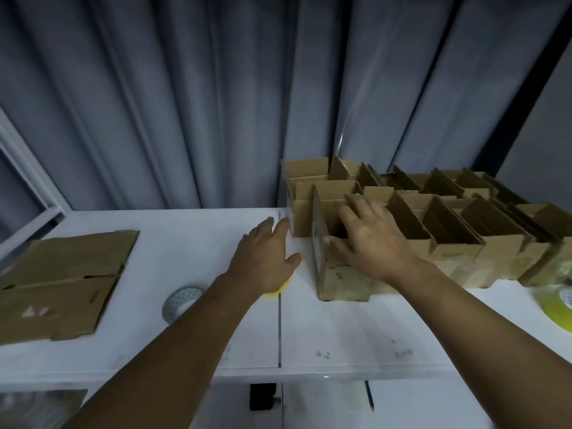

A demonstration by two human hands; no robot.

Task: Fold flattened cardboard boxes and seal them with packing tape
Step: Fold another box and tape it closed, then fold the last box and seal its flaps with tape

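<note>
On the table (pixel 340 329), the right hand (pixel 371 239) touches an open-topped box (pixel 343 280).

I see flattened brown cardboard boxes (pixel 62 283) stacked flat at the left end of the desk (pixel 340 329). Well apart on the right, folded boxes (pixel 433 224) stand upright in rows, top flaps open. A grey tape roll (pixel 182 301) lies flat between them, and a yellow tape roll (pixel 554 305) at the right edge.
</note>
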